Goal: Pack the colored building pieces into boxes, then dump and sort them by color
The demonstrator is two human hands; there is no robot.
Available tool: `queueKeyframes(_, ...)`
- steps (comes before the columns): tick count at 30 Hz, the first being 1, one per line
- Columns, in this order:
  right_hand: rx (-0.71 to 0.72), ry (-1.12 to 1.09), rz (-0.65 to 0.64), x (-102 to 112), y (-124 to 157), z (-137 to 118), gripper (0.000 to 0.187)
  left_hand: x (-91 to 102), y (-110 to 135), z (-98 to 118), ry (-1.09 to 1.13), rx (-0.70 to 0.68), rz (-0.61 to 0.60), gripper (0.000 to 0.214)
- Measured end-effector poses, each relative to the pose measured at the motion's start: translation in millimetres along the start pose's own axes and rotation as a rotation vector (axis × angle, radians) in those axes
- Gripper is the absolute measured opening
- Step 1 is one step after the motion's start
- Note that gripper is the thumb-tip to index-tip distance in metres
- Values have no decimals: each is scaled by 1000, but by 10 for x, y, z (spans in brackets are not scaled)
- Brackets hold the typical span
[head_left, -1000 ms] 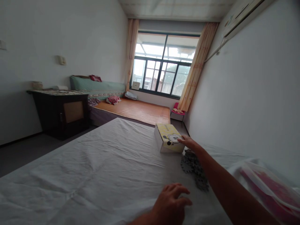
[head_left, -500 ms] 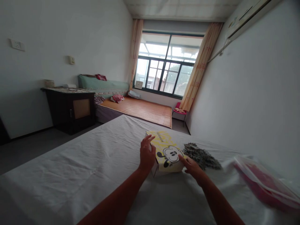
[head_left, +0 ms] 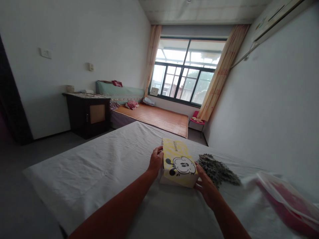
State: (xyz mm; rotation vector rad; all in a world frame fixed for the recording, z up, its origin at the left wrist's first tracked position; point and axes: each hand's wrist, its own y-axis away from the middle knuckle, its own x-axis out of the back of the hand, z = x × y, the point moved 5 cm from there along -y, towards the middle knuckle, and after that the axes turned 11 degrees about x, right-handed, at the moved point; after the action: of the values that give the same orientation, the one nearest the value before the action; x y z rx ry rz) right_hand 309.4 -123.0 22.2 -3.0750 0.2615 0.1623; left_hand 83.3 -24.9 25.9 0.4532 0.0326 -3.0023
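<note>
A yellow and white cardboard box (head_left: 179, 162) with a cartoon dog face on its lid rests on the white-sheeted surface, its lid closed. My left hand (head_left: 156, 161) presses against the box's left side, fingers bent along the edge. On the opposite side, my right hand (head_left: 204, 179) grips the near right corner, thumb by the top edge and fingers against the side. Between them the two hands hold the box. Just right of it lies a dark grey-green bundle (head_left: 218, 169) that looks like dried leaves or a fuzzy textile; I cannot tell which.
A pink container with a clear lid (head_left: 286, 199), blurred, stands at the right edge of the white sheet (head_left: 99, 166). Beyond are a bed with a brown mat (head_left: 154, 114), a dark cabinet (head_left: 87, 113), and a pink chair (head_left: 196, 119) under the curtain.
The view has swung left, so the room appears shifted right. My left hand has lowered from the lid's edge to the box's side; my right hand has moved from the top to the right side.
</note>
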Motion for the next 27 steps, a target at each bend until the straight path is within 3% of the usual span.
queueKeyframes(3, -6, -30, -37, 18, -4, -17, 67, -22, 4, -13, 40, 50, -41, 31)
queueKeyframes(6, 70, 68, -94, 56, -37, -6, 73, -40, 19, -32, 54, 102, -77, 30)
queueKeyframes(8, 242, 272, -113, 76, -68, -34, 88, -46, 32, -37, 67, 139, -93, 28)
queueKeyframes(11, 618, 722, -90, 18, -19, -180, 111, -37, 37, -32, 64, 161, -86, 27)
queueKeyframes(13, 811, 1032, -65, -95, 99, -291, 107, -27, 23, -42, 53, 165, -81, 28)
queueKeyframes(15, 910, 1308, -98, -256, 245, -357, 96, -14, -2, -74, 45, 175, -77, 29)
queueKeyframes(20, 907, 1622, -188, -558, 505, -317, 85, 3, -60, -167, 28, 175, -82, 30)
queueKeyframes(27, 920, 1494, -191, -469, 462, -461, 77, -22, -53, -95, -49, 98, -100, 29)
